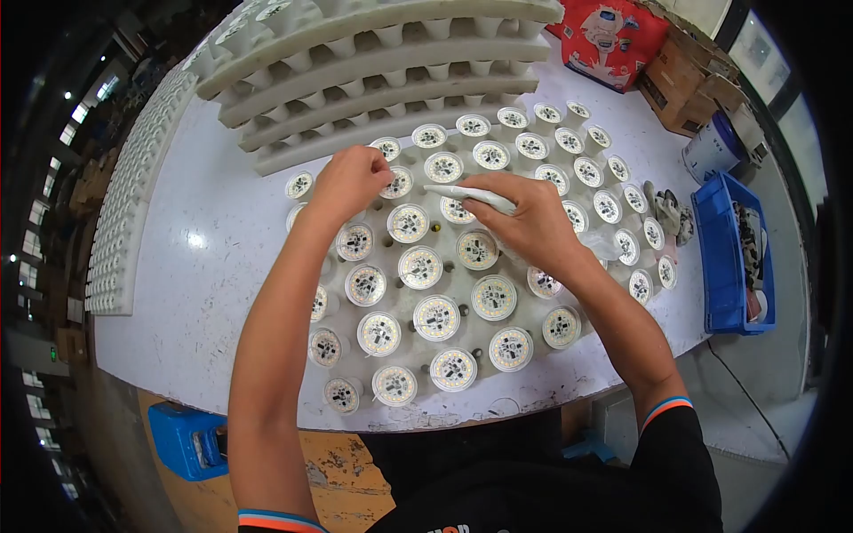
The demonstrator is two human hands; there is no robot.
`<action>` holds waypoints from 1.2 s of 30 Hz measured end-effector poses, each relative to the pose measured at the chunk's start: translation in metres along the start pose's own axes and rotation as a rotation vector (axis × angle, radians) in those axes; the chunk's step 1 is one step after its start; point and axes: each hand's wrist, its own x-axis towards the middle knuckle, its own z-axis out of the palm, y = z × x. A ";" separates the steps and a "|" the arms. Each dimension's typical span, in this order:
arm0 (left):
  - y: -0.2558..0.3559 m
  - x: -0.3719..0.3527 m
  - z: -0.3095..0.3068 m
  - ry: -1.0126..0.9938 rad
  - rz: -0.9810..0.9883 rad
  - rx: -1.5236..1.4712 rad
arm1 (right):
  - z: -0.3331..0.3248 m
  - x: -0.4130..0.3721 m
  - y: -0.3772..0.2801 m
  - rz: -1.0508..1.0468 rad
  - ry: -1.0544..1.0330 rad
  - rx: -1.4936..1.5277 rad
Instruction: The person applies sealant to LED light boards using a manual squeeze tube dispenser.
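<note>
My right hand (pixel 520 213) is wrapped round a white pen-like tube (pixel 471 195), its tip pointing left over the cups. My left hand (pixel 360 178) is closed above a round cup with an LED board (pixel 397 182); whether its fingers hold anything is hidden. Many such white cups, each topped with a round board of yellow LEDs and dark chips, stand in rows in a pale foam tray (pixel 404 342) on the white table (pixel 191 293). One LED board (pixel 456 210) sits just under the tube, partly covered by my right hand.
Stacked foam trays (pixel 382 84) stand behind the cups. A long tray of cups (pixel 142 178) lies at the left edge. On the right are a blue bin (pixel 711 258), a white bucket (pixel 711 151), a cardboard box (pixel 689 80) and a red bag (pixel 609 40). A blue stool (pixel 182 440) is below left.
</note>
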 end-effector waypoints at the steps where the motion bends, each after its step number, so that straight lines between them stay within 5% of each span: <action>1: 0.004 0.004 0.001 -0.019 -0.026 0.045 | 0.000 0.000 0.000 0.003 0.000 -0.005; 15: 0.024 0.027 0.004 -0.153 -0.352 0.269 | 0.002 0.000 0.002 0.053 -0.019 0.000; 21: 0.026 0.024 0.011 -0.025 -0.239 0.361 | 0.003 0.002 0.000 0.053 -0.025 -0.017; 36: 0.028 0.033 -0.004 -0.246 -0.309 0.335 | 0.005 0.003 0.000 0.093 -0.048 0.004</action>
